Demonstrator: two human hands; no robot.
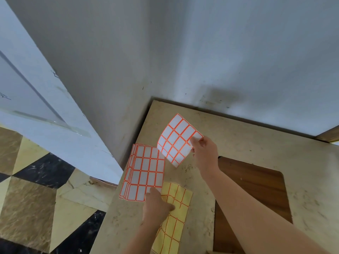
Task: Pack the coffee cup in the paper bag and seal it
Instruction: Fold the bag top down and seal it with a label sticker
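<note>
While the right hand [202, 151] pinches a single sheet of white labels [177, 141] by its right edge, thumb on the printed face and fingers behind, that sheet is lifted clear of the table and curls slightly, its orange-bordered rectangles facing the camera. It hangs just above and to the right of the stack of label sheets [145, 171], which serves as the landmark for the rest.

The left hand [156, 204] lies at the stack's lower right corner. Its fingers reach forward onto the bottom edge of the top sheet and press it down; the thumb points right, over the yellow backing sheet [176, 213]. Whether any fingertip is curled under a sheet cannot be told from this angle.

The stack lies flat near the left edge of the table [247, 136], its sheets fanned a little so several orange edges show along its left side. The yellow sheet, with empty orange outlines, lies just below and to the right of the stack, partly under the left hand and wrist, and runs toward the bottom of the view.

Well to the right of the stack, a dark wooden panel [253, 195] shows in the pale tabletop, partly crossed by the right forearm. Behind the stack rises a grey wall corner [146, 52]; to its left lies patterned floor [36, 189].

Neither the coffee cup nor the paper bag is in view.
</note>
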